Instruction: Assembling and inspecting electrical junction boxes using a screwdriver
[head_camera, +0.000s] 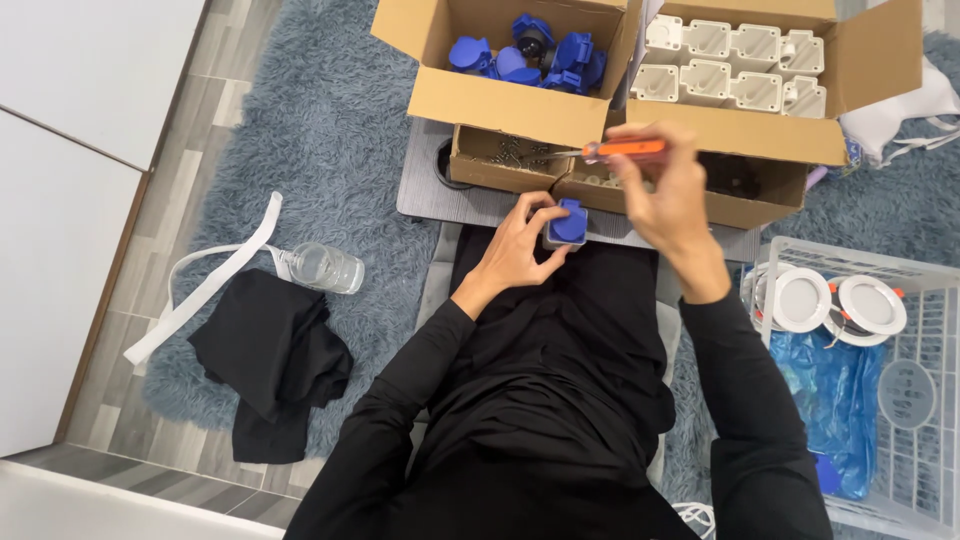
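A grey shaggy rug (330, 120) fills the upper left of the frame, with two open cardboard boxes at the top centre and right, one holding blue socket parts (530, 55) and one holding white housings (735, 70). At frame centre the left hand (520, 245) is clamped around a small blue-lidded socket (567, 224), resting at the edge of a grey tabletop (470, 200). The right hand (665, 195), just right of and above the socket, grips an orange-handled screwdriver (615, 150) whose long axis runs horizontally, tip pointing left toward the screws box (505, 155); the socket lies below and left of this hand, the left hand being nearer to it.

Left hand (520, 245) curls its fingers inward, right hand (668, 195) raised with fingers closed.
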